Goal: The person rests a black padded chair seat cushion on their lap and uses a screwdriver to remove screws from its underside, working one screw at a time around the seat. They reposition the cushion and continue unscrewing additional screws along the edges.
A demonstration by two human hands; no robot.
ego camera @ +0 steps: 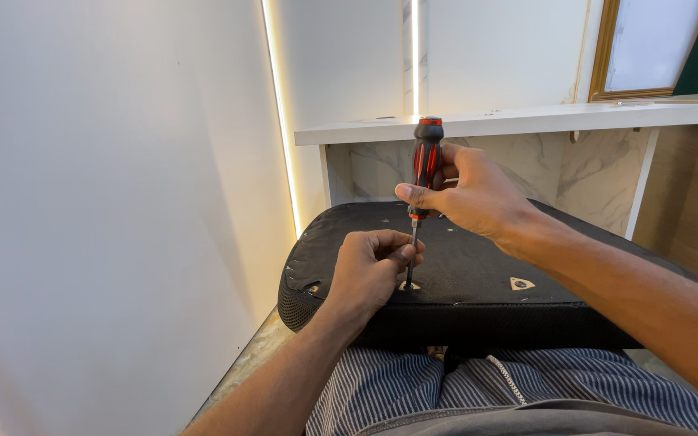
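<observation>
Striped trousers [446, 387] nearest; left hand [369, 270] pinched screwdriver shaft [412, 257] on black seat base [478, 266]; right hand [466, 194] clamped red-black handle [426, 157].

right hand [466, 194] raised, fingers [414, 194] closed in a grip; left hand [369, 270] curled below

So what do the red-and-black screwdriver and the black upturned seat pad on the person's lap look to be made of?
Red-and-black screwdriver: the handle looks like moulded plastic with rubbery black grip inserts and a slight sheen; the thin grey shaft looks like bare metal. Black upturned seat pad: the flat underside looks like matte fabric stapled over a board, going by the pale dots, and its rounded edge shows a woven mesh texture. What lies inside is hidden.
</observation>
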